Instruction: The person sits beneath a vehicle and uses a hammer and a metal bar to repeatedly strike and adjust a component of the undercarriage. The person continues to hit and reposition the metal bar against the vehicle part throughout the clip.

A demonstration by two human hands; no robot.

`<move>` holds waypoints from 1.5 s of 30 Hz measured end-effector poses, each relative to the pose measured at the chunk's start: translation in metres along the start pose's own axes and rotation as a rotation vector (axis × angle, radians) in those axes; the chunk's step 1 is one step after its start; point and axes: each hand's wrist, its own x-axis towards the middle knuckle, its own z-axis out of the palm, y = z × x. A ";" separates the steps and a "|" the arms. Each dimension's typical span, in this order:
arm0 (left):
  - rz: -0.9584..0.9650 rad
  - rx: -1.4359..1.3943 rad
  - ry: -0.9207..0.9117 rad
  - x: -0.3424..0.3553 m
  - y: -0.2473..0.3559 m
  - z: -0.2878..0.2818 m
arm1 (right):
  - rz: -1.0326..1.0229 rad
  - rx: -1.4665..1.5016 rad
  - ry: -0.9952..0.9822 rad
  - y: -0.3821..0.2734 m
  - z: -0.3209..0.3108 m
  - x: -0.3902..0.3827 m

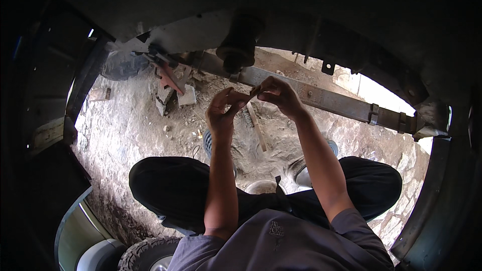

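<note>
My left hand [221,112] and my right hand [282,97] are raised in front of me, close together, with bent arms. The fingertips of both are pinched and nearly meet. Whatever they may hold between them is too small and too dark to name. Just behind my right hand runs a long, grey metal bar, like a leaf spring [341,103], strapped with clamps. Above my hands hangs a dark, round rubber-like stop [237,45] from the vehicle's underside. Below my fingers, a thin wooden strip [258,129] lies on the dirt.
A red metal stand [170,77] and broken pale blocks [187,95] sit at the far left. Dark body panels and a curved frame rail [361,45] close in overhead and at both sides. A tyre [145,255] lies at the lower left. Dusty, rough ground [135,130] spreads underneath.
</note>
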 end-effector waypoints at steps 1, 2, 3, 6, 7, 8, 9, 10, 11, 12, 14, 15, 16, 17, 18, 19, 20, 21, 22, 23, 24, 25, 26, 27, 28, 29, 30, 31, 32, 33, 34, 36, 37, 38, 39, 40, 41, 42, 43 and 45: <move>-0.061 -0.071 0.028 -0.003 0.008 0.003 | 0.022 0.061 0.002 0.000 0.000 -0.001; -0.122 -0.142 0.055 -0.004 0.012 0.007 | 0.014 0.037 -0.002 0.001 -0.001 -0.001; -0.092 -0.158 0.055 -0.004 0.013 0.008 | 0.005 0.017 -0.009 -0.002 0.002 0.000; -0.082 -0.221 0.043 -0.004 0.009 0.009 | 0.067 0.078 -0.005 -0.007 0.010 0.001; -0.077 -0.230 0.053 -0.005 0.009 0.011 | 0.102 0.117 0.002 -0.008 0.012 0.000; -0.072 -0.239 0.063 -0.006 0.009 0.013 | 0.127 0.165 0.008 -0.007 0.014 0.000; -0.065 -0.247 0.074 -0.007 0.010 0.014 | 0.152 0.214 0.011 -0.005 0.018 -0.001; -0.060 -0.273 0.033 -0.007 0.006 0.014 | 0.177 0.263 0.015 -0.004 0.022 -0.001; -0.054 -0.299 -0.008 -0.006 0.000 0.013 | 0.174 0.300 0.001 -0.003 0.025 -0.001; -0.049 -0.325 -0.049 -0.005 -0.004 0.013 | 0.174 0.307 0.023 -0.004 0.029 -0.002; -0.002 -0.297 -0.066 -0.004 -0.009 0.010 | 0.173 0.322 0.067 -0.006 0.035 -0.002; 0.020 -0.285 -0.078 -0.003 -0.008 0.012 | 0.151 0.322 0.056 -0.005 0.034 -0.003; 0.009 -0.204 -0.006 -0.005 -0.007 0.015 | 0.129 0.321 0.045 -0.003 0.034 -0.003; -0.003 -0.123 0.065 -0.008 -0.006 0.019 | 0.107 0.321 0.033 -0.002 0.033 -0.003; -0.013 -0.041 0.137 -0.009 -0.005 0.022 | 0.095 0.303 0.044 -0.002 0.034 -0.002; -0.017 -0.032 0.122 -0.008 -0.005 0.021 | 0.084 0.285 0.054 -0.002 0.035 -0.001; -0.021 -0.024 0.106 -0.007 -0.006 0.018 | 0.072 0.266 0.065 -0.002 0.035 0.000; -0.024 -0.016 0.091 -0.007 -0.009 0.016 | 0.060 0.263 0.072 -0.001 0.036 0.001; -0.020 0.004 0.080 -0.007 -0.014 0.014 | 0.048 0.260 0.079 0.002 0.037 0.002; -0.017 0.024 0.069 -0.007 -0.020 0.013 | 0.036 0.256 0.085 0.004 0.037 0.003; -0.013 0.045 0.057 -0.007 -0.019 0.014 | 0.050 0.237 0.116 0.005 0.037 0.003; -0.049 -0.080 0.076 -0.008 -0.019 0.017 | 0.064 0.218 0.146 0.007 0.037 0.003; -0.035 -0.055 0.063 -0.010 -0.018 0.018 | 0.078 0.198 0.177 0.008 0.037 0.003; -0.023 -0.031 0.052 -0.011 -0.013 0.021 | 0.081 0.123 0.190 0.008 0.037 0.003; -0.011 -0.007 0.040 -0.012 -0.011 0.022 | 0.084 0.047 0.204 0.008 0.035 0.003; 0.009 0.055 0.051 -0.011 -0.013 0.022 | 0.087 -0.029 0.217 0.008 0.034 0.002; 0.027 0.118 0.063 -0.010 -0.015 0.020 | 0.032 -0.128 0.244 0.008 0.035 0.002; 0.045 0.181 0.075 -0.009 -0.017 0.018 | -0.023 -0.228 0.269 0.007 0.037 0.003; 0.043 0.175 0.090 -0.010 -0.020 0.017 | -0.079 -0.327 0.294 0.007 0.038 0.003; 0.041 0.166 0.102 -0.010 -0.020 0.018 | -0.072 -0.341 0.315 0.008 0.037 0.003; 0.039 0.158 0.115 -0.010 -0.021 0.019 | -0.065 -0.355 0.336 0.011 0.037 0.003; 0.023 0.208 0.128 -0.009 -0.021 0.018 | -0.094 -0.366 0.368 0.019 0.037 0.003; 0.016 0.234 0.134 -0.009 -0.020 0.018 | -0.130 -0.363 0.380 0.024 0.036 0.004; -0.002 0.192 0.137 -0.009 -0.021 0.018 | -0.166 -0.360 0.391 0.029 0.036 0.004; -0.019 0.150 0.140 -0.008 -0.023 0.017 | -0.088 -0.234 0.362 0.032 0.036 0.005; -0.037 0.108 0.143 -0.008 -0.024 0.017 | -0.010 -0.107 0.332 0.036 0.035 0.005; -0.037 0.096 0.145 -0.007 -0.026 0.017 | 0.068 0.019 0.301 0.038 0.033 0.005; -0.039 0.087 0.150 -0.007 -0.026 0.016 | 0.117 0.045 0.297 0.036 0.034 0.005; -0.040 0.076 0.156 -0.006 -0.026 0.015 | 0.165 0.071 0.293 0.034 0.035 0.006; -0.076 0.170 0.151 -0.007 -0.025 0.011 | 0.189 0.111 0.316 0.030 0.040 0.006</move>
